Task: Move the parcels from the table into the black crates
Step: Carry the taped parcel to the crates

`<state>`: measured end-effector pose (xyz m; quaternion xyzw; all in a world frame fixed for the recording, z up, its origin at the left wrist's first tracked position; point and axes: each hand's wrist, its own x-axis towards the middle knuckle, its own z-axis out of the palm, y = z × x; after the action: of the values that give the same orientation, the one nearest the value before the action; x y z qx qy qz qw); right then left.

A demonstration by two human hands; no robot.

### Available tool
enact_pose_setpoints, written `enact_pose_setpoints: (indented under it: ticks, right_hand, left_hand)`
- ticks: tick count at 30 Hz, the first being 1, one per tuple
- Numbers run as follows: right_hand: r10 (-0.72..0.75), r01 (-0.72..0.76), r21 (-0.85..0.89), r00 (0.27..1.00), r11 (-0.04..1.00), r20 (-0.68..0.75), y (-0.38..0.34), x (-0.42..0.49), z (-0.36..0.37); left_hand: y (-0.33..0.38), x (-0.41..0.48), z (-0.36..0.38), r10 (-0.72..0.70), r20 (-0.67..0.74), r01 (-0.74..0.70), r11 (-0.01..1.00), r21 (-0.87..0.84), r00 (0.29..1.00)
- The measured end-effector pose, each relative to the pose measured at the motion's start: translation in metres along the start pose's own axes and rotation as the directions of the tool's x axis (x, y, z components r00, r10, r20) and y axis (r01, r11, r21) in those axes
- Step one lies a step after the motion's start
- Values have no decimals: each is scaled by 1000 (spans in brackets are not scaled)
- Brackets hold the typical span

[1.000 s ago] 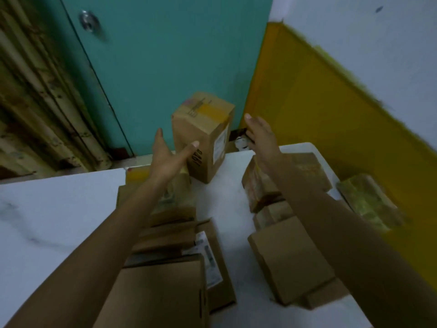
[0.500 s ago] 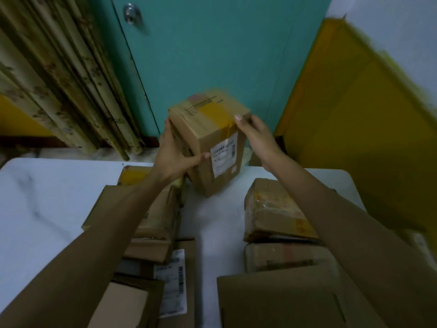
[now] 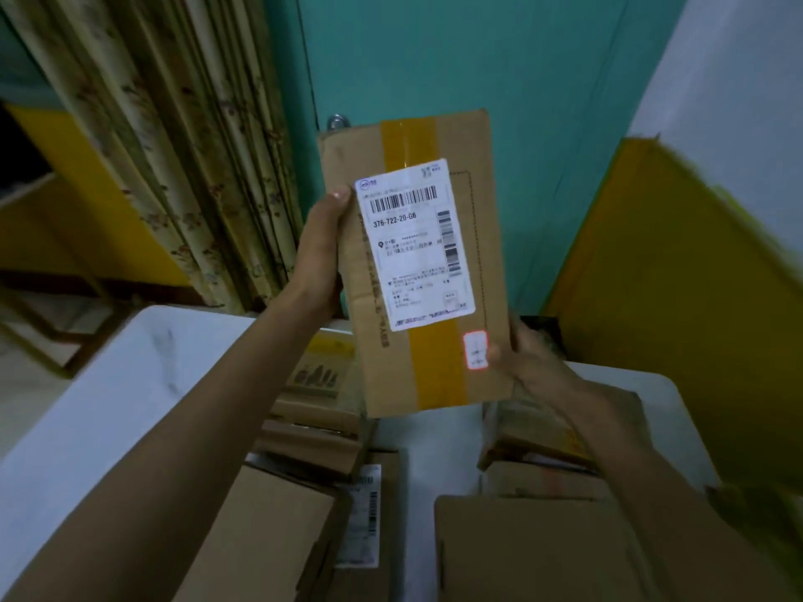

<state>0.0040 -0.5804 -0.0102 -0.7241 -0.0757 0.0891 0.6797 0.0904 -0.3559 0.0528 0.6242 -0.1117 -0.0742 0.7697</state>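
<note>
I hold a tall cardboard parcel [image 3: 478, 262] up in the air above the table, its white shipping label and yellow tape facing me. My left hand [image 3: 319, 258] grips its left edge, thumb on the front near the label. My right hand [image 3: 528, 358] grips its lower right corner, thumb beside a small red-edged sticker. Several more cardboard parcels lie below on the white table [image 3: 108, 406]: a stack on the left [image 3: 317, 432], a labelled one [image 3: 365, 514], and others on the right [image 3: 539, 553]. No black crate shows in this view.
A teal door [image 3: 499, 71] stands straight ahead with patterned curtains [image 3: 182, 145] to its left. A yellow panel [image 3: 678, 297] leans along the right wall, close to the table's right edge. Floor shows at the far left.
Both hands reached to the tall parcel at the far table edge, took it from both sides and lifted it. It now hangs raised with its label turned toward me.
</note>
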Motion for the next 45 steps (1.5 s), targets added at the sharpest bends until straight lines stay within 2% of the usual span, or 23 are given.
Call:
enact_pose_setpoints:
  ticks: [5, 9, 16, 21, 27, 30, 31, 33, 34, 38, 42, 45]
  right_hand:
    - [10, 1, 126, 996, 992, -92, 1, -28, 59]
    - [-9, 32, 167, 990, 986, -139, -1, -49, 114]
    - [24, 2, 181, 990, 983, -139, 6, -78, 200]
    - [25, -3, 143, 988, 990, -152, 7, -87, 232]
    - [40, -26, 131, 994, 991, -102, 4, -84, 248]
    - [58, -47, 236, 997, 971, -44, 0, -79, 249]
    - [90, -79, 358, 996, 930, -13, 1, -77, 247]
    - [155, -184, 636, 983, 749, 102, 6, -75, 243]
    - [168, -232, 698, 973, 677, 160, 7, -75, 244]
    - [120, -338, 762, 937, 553, 328, 13, -67, 248]
    - [143, -366, 720, 925, 590, 353, 12, -50, 267]
    - [176, -378, 616, 915, 691, 364, 9, -32, 305]
  left_hand:
    - [6, -49, -32, -36, -58, 38, 999, 37, 998]
    - [4, -86, -71, -55, -46, 53, 998, -30, 997]
    - [1, -150, -135, -95, -34, 94, 995, -37, 995]
    - [5, -176, -163, -110, -58, 107, 993, -47, 992]
    - [16, -197, -178, -115, -99, 111, 993, -47, 988]
    - [19, -199, -182, -116, -119, 114, 993, -24, 986]
    - [21, -200, -182, -124, -138, 122, 992, -21, 983]
    - [22, -201, -183, -133, -169, 131, 991, -18, 977]
    - [21, -201, -184, -131, -179, 136, 991, 11, 975]
    - [21, -214, -184, -121, -242, 139, 989, 59, 963]
    - [25, -243, -200, -52, -419, 126, 980, 151, 906]
    - [25, -282, -229, -19, -494, 160, 956, 244, 870]
